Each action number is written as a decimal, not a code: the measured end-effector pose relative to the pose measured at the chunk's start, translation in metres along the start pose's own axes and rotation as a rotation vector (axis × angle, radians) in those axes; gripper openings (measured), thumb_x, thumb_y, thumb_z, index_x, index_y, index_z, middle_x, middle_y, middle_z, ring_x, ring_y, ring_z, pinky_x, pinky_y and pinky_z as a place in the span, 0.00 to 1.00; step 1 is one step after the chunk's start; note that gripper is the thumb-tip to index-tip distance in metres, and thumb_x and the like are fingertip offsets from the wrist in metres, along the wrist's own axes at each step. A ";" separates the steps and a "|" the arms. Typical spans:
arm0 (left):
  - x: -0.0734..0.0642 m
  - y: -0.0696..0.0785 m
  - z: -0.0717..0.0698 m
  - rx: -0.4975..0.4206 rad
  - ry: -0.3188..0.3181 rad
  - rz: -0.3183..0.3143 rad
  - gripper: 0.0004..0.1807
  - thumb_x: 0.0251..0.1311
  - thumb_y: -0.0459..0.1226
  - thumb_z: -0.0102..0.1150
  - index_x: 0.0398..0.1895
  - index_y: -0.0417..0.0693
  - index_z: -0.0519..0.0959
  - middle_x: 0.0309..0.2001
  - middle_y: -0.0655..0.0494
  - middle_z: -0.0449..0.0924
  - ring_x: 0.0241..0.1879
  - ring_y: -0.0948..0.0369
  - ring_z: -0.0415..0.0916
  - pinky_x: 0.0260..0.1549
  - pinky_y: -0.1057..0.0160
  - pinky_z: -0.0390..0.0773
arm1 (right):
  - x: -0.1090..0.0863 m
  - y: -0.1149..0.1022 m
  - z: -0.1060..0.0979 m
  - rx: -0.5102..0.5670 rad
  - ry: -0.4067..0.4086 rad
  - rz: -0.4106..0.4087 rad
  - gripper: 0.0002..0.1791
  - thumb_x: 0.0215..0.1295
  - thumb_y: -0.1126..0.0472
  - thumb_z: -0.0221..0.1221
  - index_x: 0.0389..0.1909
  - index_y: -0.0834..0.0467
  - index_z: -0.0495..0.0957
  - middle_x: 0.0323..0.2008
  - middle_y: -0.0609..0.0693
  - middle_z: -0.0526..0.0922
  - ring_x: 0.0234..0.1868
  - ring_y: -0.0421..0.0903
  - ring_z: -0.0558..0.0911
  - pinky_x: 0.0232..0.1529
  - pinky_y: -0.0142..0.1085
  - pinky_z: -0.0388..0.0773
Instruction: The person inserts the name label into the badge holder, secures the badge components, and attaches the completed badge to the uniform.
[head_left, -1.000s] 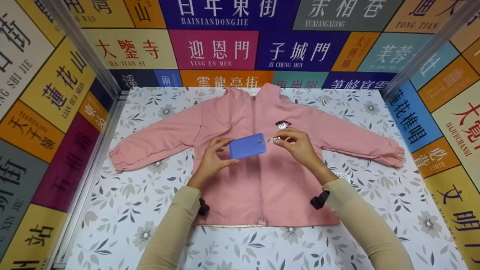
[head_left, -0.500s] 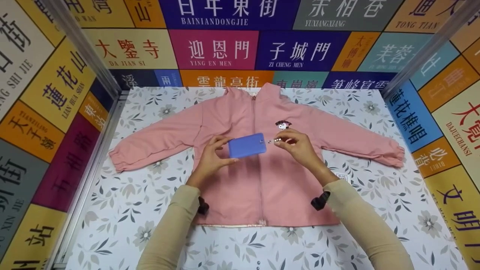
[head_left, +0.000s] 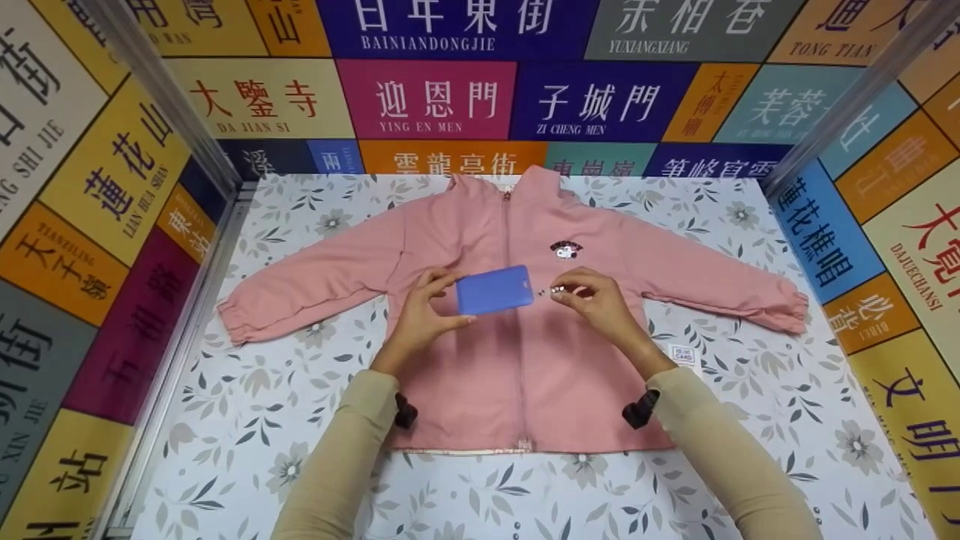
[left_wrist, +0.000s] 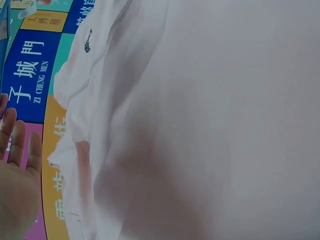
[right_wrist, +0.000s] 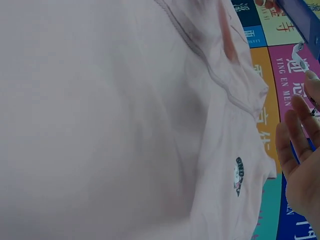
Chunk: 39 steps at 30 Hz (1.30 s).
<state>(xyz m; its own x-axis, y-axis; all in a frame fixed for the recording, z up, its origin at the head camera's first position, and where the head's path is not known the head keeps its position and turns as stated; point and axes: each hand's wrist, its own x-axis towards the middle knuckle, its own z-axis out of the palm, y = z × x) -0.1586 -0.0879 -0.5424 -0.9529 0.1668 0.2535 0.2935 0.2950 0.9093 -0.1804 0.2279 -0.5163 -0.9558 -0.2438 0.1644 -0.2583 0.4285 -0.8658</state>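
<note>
My left hand [head_left: 421,322] grips a blue card holder [head_left: 491,290] by its left end, fingers on the upper edge and thumb along the lower one. The holder is raised over a pink zip jacket [head_left: 457,375] laid flat. From the right, my right hand [head_left: 606,306] pinches a small badge clip [head_left: 556,290] between thumb and fingers. Its clear strap [right_wrist: 299,56] has a snap and points at the holder's slotted end, with a small gap between. In the left wrist view only part of the left hand [left_wrist: 20,195] shows.
A white card [head_left: 683,355] marked "ID/IC CARD" lies by the right wrist, partly covered. Beneath everything spreads a flower-patterned tabletop [head_left: 247,435]. Walls with coloured sign panels [head_left: 427,101] stand behind and at both sides.
My right hand has shifted slightly down with the badge clip, and more of the white card shows beside the wrist. The card holder has barely moved.
</note>
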 end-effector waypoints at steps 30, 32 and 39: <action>-0.025 -0.004 0.014 0.024 -0.106 0.031 0.40 0.34 0.36 0.84 0.58 0.44 0.80 0.56 0.50 0.75 0.58 0.54 0.68 0.56 0.50 0.73 | 0.005 0.062 0.000 -0.246 0.023 -0.022 0.10 0.54 0.60 0.72 0.37 0.60 0.88 0.41 0.54 0.83 0.49 0.49 0.72 0.54 0.39 0.64; -0.026 -0.005 0.015 0.026 -0.111 0.027 0.40 0.34 0.36 0.84 0.58 0.44 0.80 0.56 0.50 0.75 0.58 0.54 0.68 0.56 0.50 0.73 | 0.004 0.063 -0.001 -0.274 0.009 -0.037 0.09 0.54 0.61 0.72 0.35 0.59 0.88 0.41 0.54 0.83 0.49 0.50 0.71 0.53 0.41 0.64; -0.029 -0.004 0.021 0.014 -0.097 0.037 0.39 0.32 0.31 0.83 0.57 0.40 0.80 0.55 0.44 0.75 0.57 0.50 0.67 0.55 0.50 0.71 | 0.003 0.068 -0.004 -0.340 -0.024 -0.029 0.06 0.54 0.64 0.71 0.34 0.57 0.89 0.42 0.53 0.82 0.51 0.51 0.71 0.55 0.42 0.64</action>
<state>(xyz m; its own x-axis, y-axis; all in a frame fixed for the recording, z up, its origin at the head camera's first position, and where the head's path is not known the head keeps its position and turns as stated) -0.1303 -0.0743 -0.5604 -0.9298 0.2679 0.2526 0.3296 0.2996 0.8953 -0.2014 0.2600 -0.5728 -0.9447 -0.2790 0.1723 -0.3216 0.6854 -0.6534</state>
